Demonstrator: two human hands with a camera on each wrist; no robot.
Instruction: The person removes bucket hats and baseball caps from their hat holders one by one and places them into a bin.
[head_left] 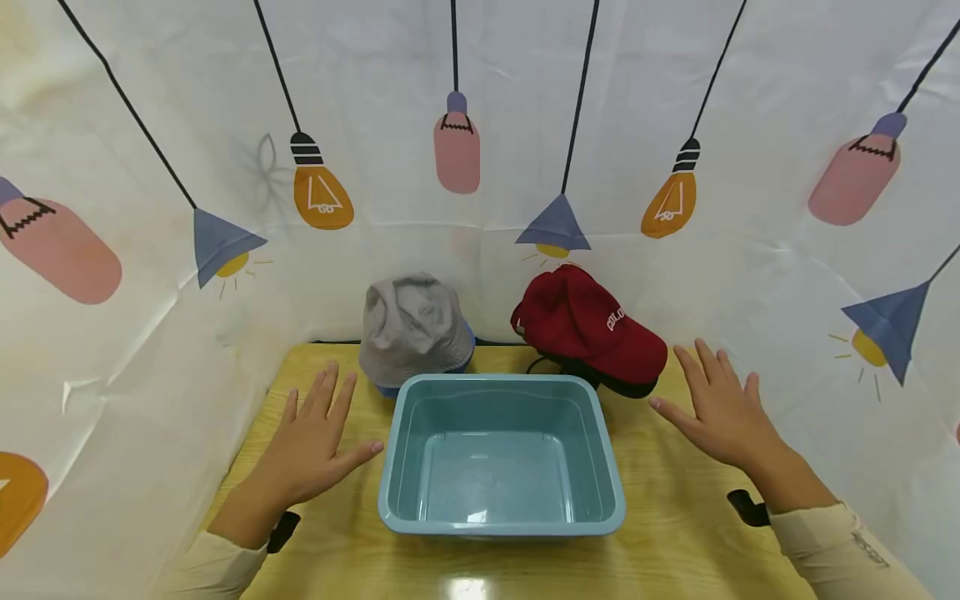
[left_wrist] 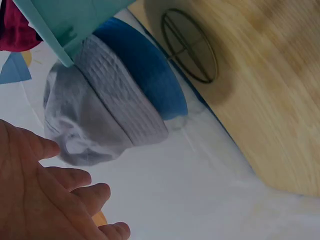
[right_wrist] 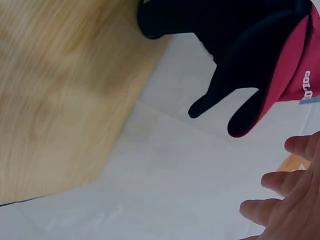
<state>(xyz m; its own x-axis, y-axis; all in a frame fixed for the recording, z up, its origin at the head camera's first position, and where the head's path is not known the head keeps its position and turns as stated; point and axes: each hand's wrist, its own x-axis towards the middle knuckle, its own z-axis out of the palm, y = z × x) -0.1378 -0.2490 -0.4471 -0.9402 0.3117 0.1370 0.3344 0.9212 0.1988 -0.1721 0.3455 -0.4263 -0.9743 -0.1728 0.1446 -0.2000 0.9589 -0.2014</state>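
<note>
A pale blue-green plastic basin [head_left: 495,475] stands on the table, with no objects inside. Behind its left corner is a grey bucket hat [head_left: 412,325] over a blue one [left_wrist: 145,70], raised on a thin wire stand [left_wrist: 212,60]. A red cap [head_left: 585,321] with white lettering sits behind the right corner, over black headwear [right_wrist: 235,55] partly hidden from the head camera. My left hand [head_left: 307,442] hovers left of the basin, fingers spread, nearest the grey hat and holding nothing. To the right, my right hand [head_left: 720,412] is also spread and bare, its fingertips near the red cap's brim.
The yellowish wooden table [head_left: 675,517] runs back to a white cloth backdrop [head_left: 465,250] printed with hanging lamps, which also closes in both sides. A dark strap [head_left: 283,532] shows at my left wrist, another [head_left: 748,508] at my right.
</note>
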